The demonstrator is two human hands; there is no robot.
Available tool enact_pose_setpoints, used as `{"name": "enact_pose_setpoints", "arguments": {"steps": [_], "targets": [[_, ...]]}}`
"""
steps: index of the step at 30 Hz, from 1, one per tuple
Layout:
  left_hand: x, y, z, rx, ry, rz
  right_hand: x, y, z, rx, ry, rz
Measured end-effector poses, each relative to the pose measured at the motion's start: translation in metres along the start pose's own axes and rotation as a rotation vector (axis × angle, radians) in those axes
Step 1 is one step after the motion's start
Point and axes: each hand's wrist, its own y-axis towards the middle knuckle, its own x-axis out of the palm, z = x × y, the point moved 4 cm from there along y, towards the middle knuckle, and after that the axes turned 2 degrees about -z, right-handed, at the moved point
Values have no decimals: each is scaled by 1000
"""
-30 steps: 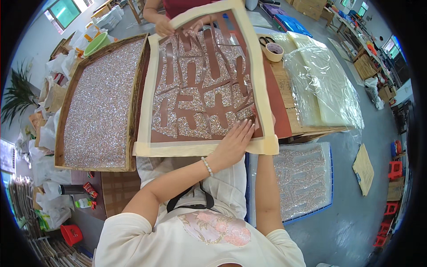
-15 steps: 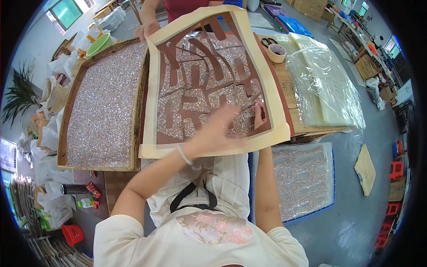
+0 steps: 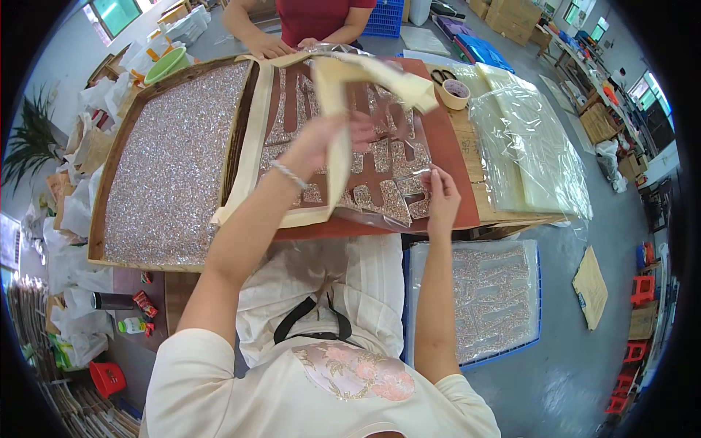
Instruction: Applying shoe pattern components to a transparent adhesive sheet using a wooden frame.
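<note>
Fingers of the left hand (image 3: 332,135) pinch the cream backing (image 3: 336,157), peeled roughly halfway up; the right hand (image 3: 440,196) pins the glittered sheet (image 3: 380,197) (far strips remain covered).

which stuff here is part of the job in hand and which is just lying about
In use: left hand lifting the cream sheet; right hand pressing the glitter stencil on the brown board.

Lying about: tape roll, scissors, green bowl, glitter tray, plastic bags, blue crate.
</note>
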Motion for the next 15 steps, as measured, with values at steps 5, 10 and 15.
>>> {"name": "enact_pose_setpoints", "arguments": {"steps": [5,10,15], "targets": [[4,-78,8,-47,265,-274,-33,8,-24,185,1308,38],[-14,-96,-47,8,992,-701,31,19,-15,162,-140,-357],[-28,-32,-50,142,856,-70,100,21,3,-224,-654,-300]]}}
